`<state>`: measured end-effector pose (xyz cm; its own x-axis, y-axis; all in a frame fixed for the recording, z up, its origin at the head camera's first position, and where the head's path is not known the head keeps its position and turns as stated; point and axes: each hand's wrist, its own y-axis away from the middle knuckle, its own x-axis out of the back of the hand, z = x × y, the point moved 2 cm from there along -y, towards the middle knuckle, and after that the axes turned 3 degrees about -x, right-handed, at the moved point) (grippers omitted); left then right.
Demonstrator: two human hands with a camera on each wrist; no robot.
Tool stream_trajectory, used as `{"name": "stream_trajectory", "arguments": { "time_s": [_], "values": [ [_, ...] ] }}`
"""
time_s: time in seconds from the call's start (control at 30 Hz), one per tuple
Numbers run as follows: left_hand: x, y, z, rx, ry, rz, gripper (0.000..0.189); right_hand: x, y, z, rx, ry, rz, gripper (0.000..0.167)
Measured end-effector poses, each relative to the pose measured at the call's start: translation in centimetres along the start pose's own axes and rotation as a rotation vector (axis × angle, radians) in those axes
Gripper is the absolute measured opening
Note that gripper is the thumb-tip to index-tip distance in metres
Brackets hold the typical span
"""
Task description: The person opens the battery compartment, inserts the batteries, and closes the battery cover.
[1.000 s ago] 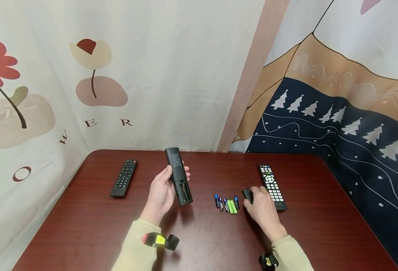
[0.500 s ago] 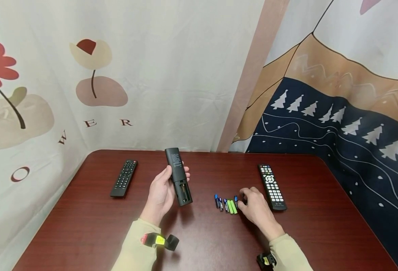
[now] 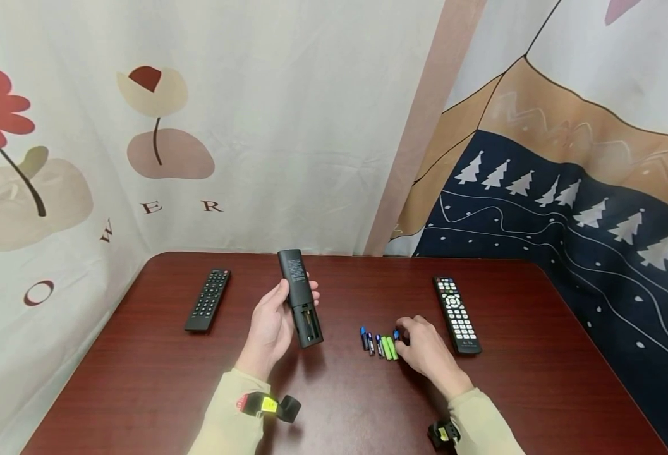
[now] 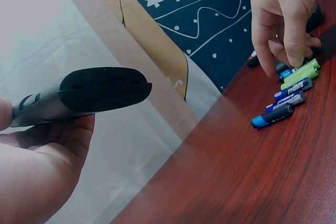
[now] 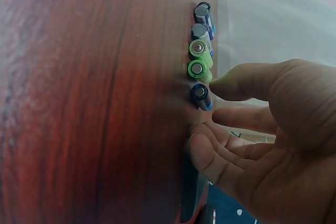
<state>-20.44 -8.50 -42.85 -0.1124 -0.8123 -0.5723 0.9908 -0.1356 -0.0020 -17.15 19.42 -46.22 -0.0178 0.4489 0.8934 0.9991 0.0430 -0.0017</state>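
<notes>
Remote control (image 3: 296, 284), the largest thing being handled, is being held above the table (image 3: 140, 360) by the left hand (image 3: 271, 322), which is clamped around its sides. Its printed back is being turned up, the uncovered battery compartment (image 3: 309, 323) being pointed towards the person. Its shell is being judged light, stiff and slightly slick; a grip along both long sides is being favoured, the compartment being left free. Smaller, six batteries (image 3: 387, 349) are being left lying in a row on the table. The dark end battery (image 5: 199, 93) is being flanked by the right hand (image 3: 425, 347), thumb and forefinger apart about it; whether it is being pinched cannot be told. Such cells are being taken as rigid, dense for their size and apt to roll, a hold across the middle being advised. Against the head view one second earlier, a dark piece is no longer being seen in the right hand, which is being brought leftward; the remote control is being kept nearly unmoved.
</notes>
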Motion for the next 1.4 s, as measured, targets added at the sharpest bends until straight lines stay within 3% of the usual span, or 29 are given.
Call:
{"name": "stream_trajectory", "arguments": {
  "time_s": [0.3,0.83,1.4],
  "values": [
    [0.00,0.06,-0.02,0.000,-0.006,0.001,0.049,-0.12,-0.45,-0.07,-0.021,0.021,-0.029,0.033],
    [-0.07,-0.02,-0.19,-0.010,0.025,0.009,0.051,-0.61,-0.83,-0.19,0.033,0.078,0.021,0.028],
    [-0.21,0.05,-0.29,-0.009,0.018,-0.012,0.055,0.17,-0.56,-0.83,0.007,-0.004,0.035,0.022]
  ]
}}
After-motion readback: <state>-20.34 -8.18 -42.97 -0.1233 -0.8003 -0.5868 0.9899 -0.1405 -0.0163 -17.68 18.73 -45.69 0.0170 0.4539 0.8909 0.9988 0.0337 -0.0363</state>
